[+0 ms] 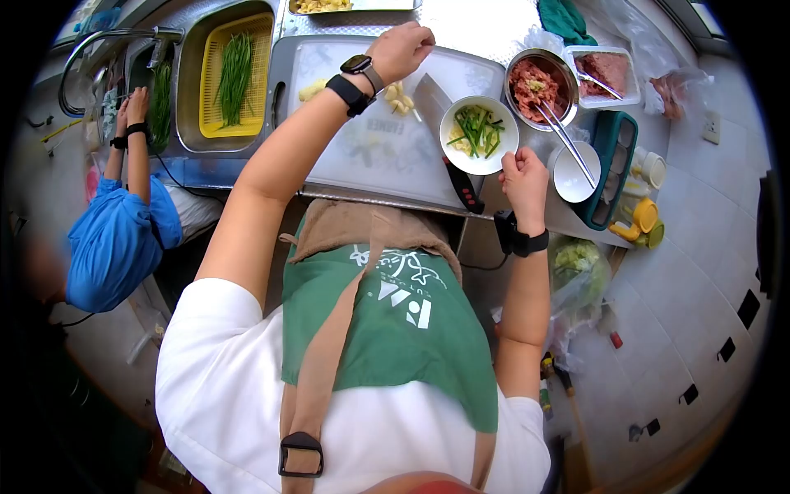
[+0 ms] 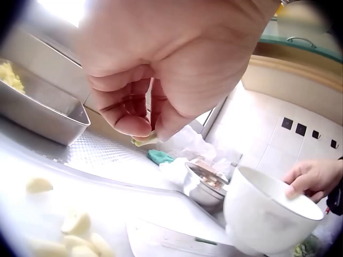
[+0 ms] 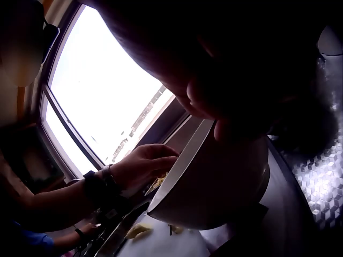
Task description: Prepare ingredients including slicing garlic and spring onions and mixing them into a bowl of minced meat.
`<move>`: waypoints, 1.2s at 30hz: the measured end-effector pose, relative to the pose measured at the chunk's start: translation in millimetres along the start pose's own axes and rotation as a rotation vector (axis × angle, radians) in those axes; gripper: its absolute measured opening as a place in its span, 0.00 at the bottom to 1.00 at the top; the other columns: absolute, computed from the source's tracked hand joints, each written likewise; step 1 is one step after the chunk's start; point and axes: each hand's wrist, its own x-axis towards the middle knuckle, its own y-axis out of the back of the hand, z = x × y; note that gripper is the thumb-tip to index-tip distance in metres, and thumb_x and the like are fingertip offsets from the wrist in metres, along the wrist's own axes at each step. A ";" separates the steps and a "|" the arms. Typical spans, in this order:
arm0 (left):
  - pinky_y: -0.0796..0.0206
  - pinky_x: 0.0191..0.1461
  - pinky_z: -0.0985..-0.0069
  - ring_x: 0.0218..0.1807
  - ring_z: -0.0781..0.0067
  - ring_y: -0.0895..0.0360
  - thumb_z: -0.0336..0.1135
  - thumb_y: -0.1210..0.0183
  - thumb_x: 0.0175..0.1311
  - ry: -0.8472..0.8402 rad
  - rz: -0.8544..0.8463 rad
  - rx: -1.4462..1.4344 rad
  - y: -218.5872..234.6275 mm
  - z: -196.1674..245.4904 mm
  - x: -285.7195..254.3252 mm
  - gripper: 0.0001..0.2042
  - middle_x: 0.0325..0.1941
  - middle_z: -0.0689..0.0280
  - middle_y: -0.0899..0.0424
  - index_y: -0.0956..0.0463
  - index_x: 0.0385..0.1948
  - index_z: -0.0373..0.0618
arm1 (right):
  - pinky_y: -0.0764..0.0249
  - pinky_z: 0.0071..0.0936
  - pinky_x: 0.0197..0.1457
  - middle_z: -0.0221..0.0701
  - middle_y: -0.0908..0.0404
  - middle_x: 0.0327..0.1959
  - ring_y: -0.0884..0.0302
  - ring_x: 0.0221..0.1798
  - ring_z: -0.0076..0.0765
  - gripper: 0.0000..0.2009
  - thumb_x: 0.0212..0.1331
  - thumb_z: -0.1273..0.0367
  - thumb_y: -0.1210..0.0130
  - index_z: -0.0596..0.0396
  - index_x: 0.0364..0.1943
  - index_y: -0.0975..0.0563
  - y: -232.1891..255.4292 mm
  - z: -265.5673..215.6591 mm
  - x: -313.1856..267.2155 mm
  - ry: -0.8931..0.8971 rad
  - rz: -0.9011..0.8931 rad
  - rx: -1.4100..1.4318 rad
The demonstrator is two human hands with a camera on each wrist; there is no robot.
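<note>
My left hand (image 1: 399, 53) is over the far part of the white cutting board (image 1: 354, 165); its thumb and fingertips pinch a small pale-green piece (image 2: 143, 140). My right hand (image 1: 524, 179) grips the rim of a white bowl (image 1: 467, 162), thumb at the edge. Cut green stalks (image 1: 479, 130) and pale yellow bits lie in that bowl. In the left wrist view the bowl (image 2: 268, 214) is raised and tilted. Peeled garlic cloves (image 1: 398, 100) rest on the board. A knife with a dark handle (image 1: 465, 188) lies partly under the bowl in the head view.
Right of the board are a steel bowl of minced meat (image 1: 535, 86), a small white bowl (image 1: 574, 183), a meat tray (image 1: 634, 78) and a green carton (image 1: 613, 156). Left, a yellow basket (image 1: 211, 82) sits in the sink. Someone in blue (image 1: 119, 239) works beyond.
</note>
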 end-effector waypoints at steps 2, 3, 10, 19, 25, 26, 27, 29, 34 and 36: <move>0.29 0.35 0.78 0.30 0.71 0.23 0.29 0.39 0.59 -0.056 0.018 -0.265 29.6 48.4 -35.0 0.06 0.35 0.66 0.19 0.20 0.37 0.44 | 0.33 0.22 0.22 0.31 0.26 0.13 0.27 0.17 0.20 0.13 0.59 0.69 0.46 0.61 0.21 0.30 -6.3 0.3 3.6 0.005 -0.028 -0.002; 0.29 0.33 0.80 0.29 0.72 0.23 0.28 0.39 0.59 -0.166 0.057 -0.342 30.7 62.9 -49.7 0.06 0.36 0.66 0.18 0.20 0.37 0.44 | 0.33 0.22 0.22 0.31 0.26 0.13 0.27 0.17 0.20 0.12 0.58 0.69 0.46 0.61 0.21 0.30 -10.4 0.4 6.3 0.010 -0.049 -0.008; 0.29 0.35 0.72 0.30 0.65 0.22 0.30 0.38 0.57 0.241 0.173 -0.198 5.7 42.6 -111.0 0.05 0.34 0.63 0.21 0.22 0.33 0.42 | 0.33 0.22 0.21 0.30 0.27 0.12 0.29 0.15 0.21 0.12 0.58 0.69 0.45 0.61 0.21 0.29 -30.7 0.6 14.8 0.071 -0.077 0.016; 0.29 0.38 0.65 0.33 0.56 0.22 0.34 0.39 0.56 0.412 0.113 -0.013 -40.5 22.1 -132.8 0.07 0.31 0.58 0.21 0.24 0.28 0.42 | 0.39 0.16 0.16 0.26 0.26 0.14 0.32 0.14 0.16 0.12 0.62 0.68 0.47 0.58 0.23 0.29 -17.0 8.5 0.7 0.018 -0.036 0.068; 0.28 0.37 0.67 0.35 0.60 0.22 0.32 0.41 0.56 0.219 0.067 -0.018 -27.8 36.7 -130.6 0.04 0.32 0.64 0.23 0.25 0.30 0.45 | 0.39 0.16 0.16 0.26 0.26 0.14 0.32 0.14 0.16 0.12 0.62 0.68 0.47 0.58 0.23 0.29 -14.6 13.5 -3.6 0.041 -0.053 0.090; 0.28 0.37 0.67 0.35 0.60 0.22 0.32 0.41 0.56 0.215 0.067 -0.019 -29.2 39.5 -126.9 0.04 0.32 0.64 0.23 0.25 0.30 0.45 | 0.39 0.16 0.16 0.26 0.26 0.14 0.32 0.14 0.16 0.12 0.62 0.68 0.47 0.58 0.23 0.29 -13.9 12.2 -5.2 0.042 -0.050 0.091; 0.28 0.39 0.67 0.38 0.60 0.23 0.32 0.42 0.57 0.097 0.027 0.041 -32.3 40.4 -122.5 0.03 0.34 0.64 0.24 0.26 0.30 0.46 | 0.39 0.16 0.16 0.27 0.26 0.14 0.32 0.14 0.16 0.11 0.62 0.68 0.47 0.59 0.23 0.29 -13.4 10.4 -7.3 0.049 -0.050 0.096; 0.27 0.41 0.67 0.41 0.60 0.24 0.32 0.44 0.58 -0.026 -0.009 0.097 -34.8 38.4 -115.2 0.03 0.36 0.64 0.25 0.27 0.30 0.47 | 0.39 0.16 0.16 0.27 0.26 0.14 0.32 0.14 0.16 0.11 0.62 0.69 0.47 0.59 0.23 0.29 -12.1 10.1 -8.6 0.060 -0.046 0.099; 0.27 0.42 0.68 0.43 0.63 0.25 0.33 0.42 0.58 -0.094 -0.169 0.212 -37.6 29.0 -106.3 0.05 0.37 0.66 0.28 0.28 0.32 0.45 | 0.38 0.17 0.16 0.27 0.26 0.14 0.31 0.14 0.16 0.11 0.61 0.69 0.46 0.60 0.23 0.28 -9.4 15.7 -8.3 0.094 -0.049 0.085; 0.28 0.42 0.68 0.42 0.63 0.24 0.34 0.42 0.60 -0.052 -0.169 0.212 -29.0 33.9 -106.2 0.05 0.36 0.65 0.26 0.27 0.30 0.43 | 0.37 0.18 0.16 0.27 0.26 0.14 0.31 0.14 0.17 0.11 0.60 0.68 0.46 0.60 0.23 0.28 -10.6 14.0 -8.7 0.086 -0.046 0.080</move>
